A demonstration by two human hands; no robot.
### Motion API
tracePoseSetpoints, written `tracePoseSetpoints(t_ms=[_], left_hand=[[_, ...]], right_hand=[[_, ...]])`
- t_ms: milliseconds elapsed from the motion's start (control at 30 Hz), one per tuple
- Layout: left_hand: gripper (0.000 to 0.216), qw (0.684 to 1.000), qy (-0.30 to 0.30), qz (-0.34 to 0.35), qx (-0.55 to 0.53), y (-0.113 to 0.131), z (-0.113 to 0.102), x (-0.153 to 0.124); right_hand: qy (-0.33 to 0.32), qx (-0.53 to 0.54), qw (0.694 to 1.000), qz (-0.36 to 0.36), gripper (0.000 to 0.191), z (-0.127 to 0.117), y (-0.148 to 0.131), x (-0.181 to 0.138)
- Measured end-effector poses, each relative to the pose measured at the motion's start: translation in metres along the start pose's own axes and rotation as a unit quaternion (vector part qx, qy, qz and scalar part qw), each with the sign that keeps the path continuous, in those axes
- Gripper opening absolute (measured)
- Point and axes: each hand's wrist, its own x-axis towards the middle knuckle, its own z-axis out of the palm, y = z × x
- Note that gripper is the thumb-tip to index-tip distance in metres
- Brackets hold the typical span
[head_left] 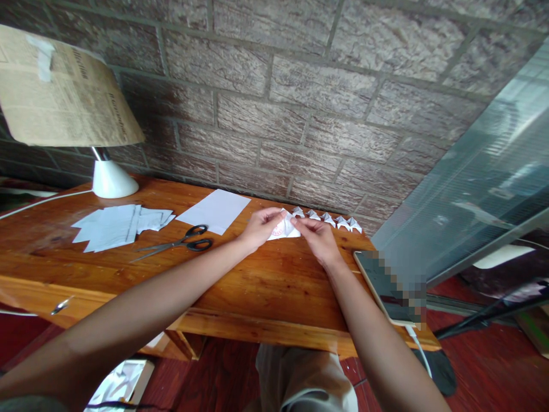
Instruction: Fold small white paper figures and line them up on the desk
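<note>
Both my hands meet over the wooden table (266,280) near its far edge. My left hand (259,228) pinches the left side of a small folded piece of white paper (285,228) with a red mark on it. My right hand (316,237) pinches the right side of that paper, fingers closed on it. Just behind, a row of several small folded white paper shapes (330,220) stands along the brick wall.
Black scissors (182,242) lie left of my hands. A flat white sheet (214,210) and a pile of cut paper pieces (120,225) lie further left. A lamp (109,177) with a newspaper shade stands at the back left. A phone (377,280) on a cable lies at the right edge.
</note>
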Motion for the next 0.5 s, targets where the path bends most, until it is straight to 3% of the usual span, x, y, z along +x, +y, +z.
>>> tracePoseSetpoints(t_ms=[333, 500], left_hand=[[0.04, 0.996, -0.008, 0.043, 0.076, -0.0008, -0.0016, -0.002], [0.036, 0.992, -0.041, 0.06, 0.101, 0.0002, -0.0037, -0.0027]], right_hand=[[0.033, -0.044, 0.998, -0.013, 0.028, -0.0012, 0.0043, 0.0016], [0.045, -0.066, 0.996, -0.028, 0.029, -0.0011, 0.0045, 0.001]])
